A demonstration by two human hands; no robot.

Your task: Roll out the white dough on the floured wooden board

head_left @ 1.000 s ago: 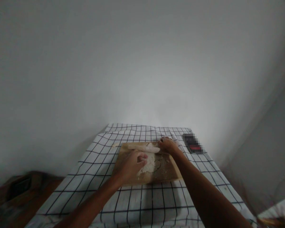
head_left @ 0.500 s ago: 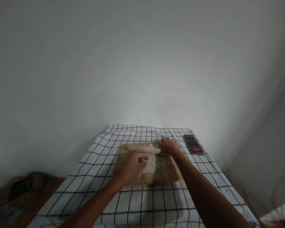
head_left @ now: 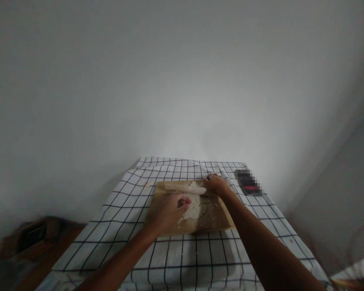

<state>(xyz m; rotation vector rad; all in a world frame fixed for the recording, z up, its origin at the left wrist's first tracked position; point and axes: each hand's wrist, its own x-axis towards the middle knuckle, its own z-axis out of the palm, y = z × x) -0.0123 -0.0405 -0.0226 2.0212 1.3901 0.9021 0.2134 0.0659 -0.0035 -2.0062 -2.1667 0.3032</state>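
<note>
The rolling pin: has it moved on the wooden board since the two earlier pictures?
No, not visibly. Judged against the wooden board, the rolling pin lies in the same place, near the far edge.

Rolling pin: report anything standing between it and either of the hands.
Nothing visible stands between them. The right hand is at the right end of the rolling pin; the left hand is on its near side, over the board. Contact is unclear for either.

board (head_left: 221, 220): wood, matt | dough (head_left: 193, 209): matt, rough-edged | tablecloth (head_left: 170, 258): cloth, matt
</note>
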